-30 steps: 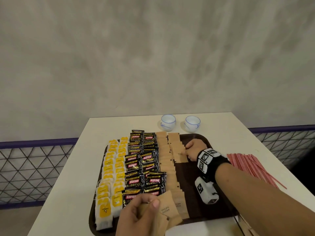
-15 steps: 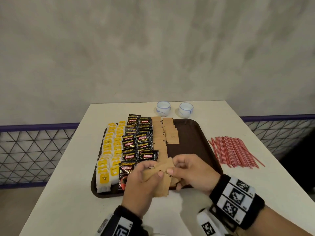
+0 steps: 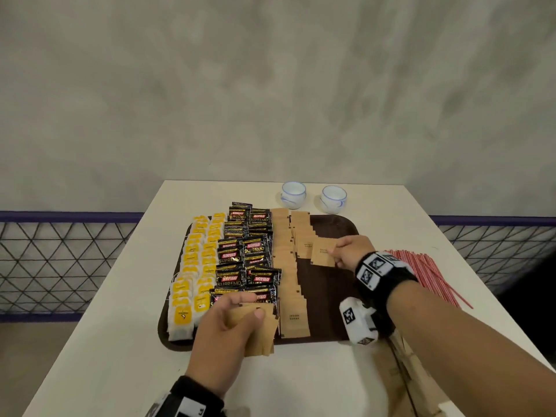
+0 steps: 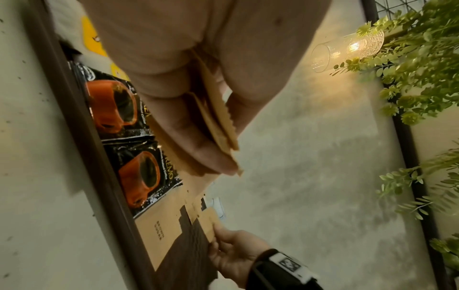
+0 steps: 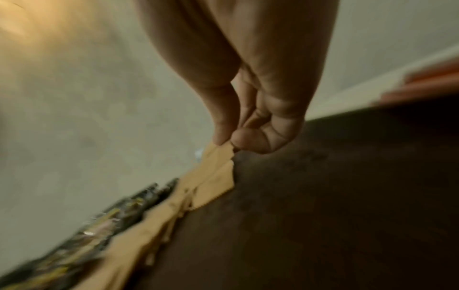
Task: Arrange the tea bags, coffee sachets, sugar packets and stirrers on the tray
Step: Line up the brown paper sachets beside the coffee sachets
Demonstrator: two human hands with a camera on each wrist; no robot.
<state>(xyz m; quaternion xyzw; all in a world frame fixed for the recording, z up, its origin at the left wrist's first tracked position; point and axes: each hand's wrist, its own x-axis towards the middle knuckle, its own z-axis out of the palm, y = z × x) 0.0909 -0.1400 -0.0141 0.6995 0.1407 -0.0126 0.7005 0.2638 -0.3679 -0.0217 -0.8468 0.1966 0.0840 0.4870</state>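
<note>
Brown paper sugar packet [image 3: 323,252], serrated edges

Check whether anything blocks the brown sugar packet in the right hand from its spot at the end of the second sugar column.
Nothing visible does. The right hand pinches the brown paper sugar packet just beside the short second column of sugar packets, and the dark brown tray below that column lies bare.

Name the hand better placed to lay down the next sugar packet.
Right. The right hand already pinches one sugar packet over the second row, while the left hand only holds the spare stack.
</note>
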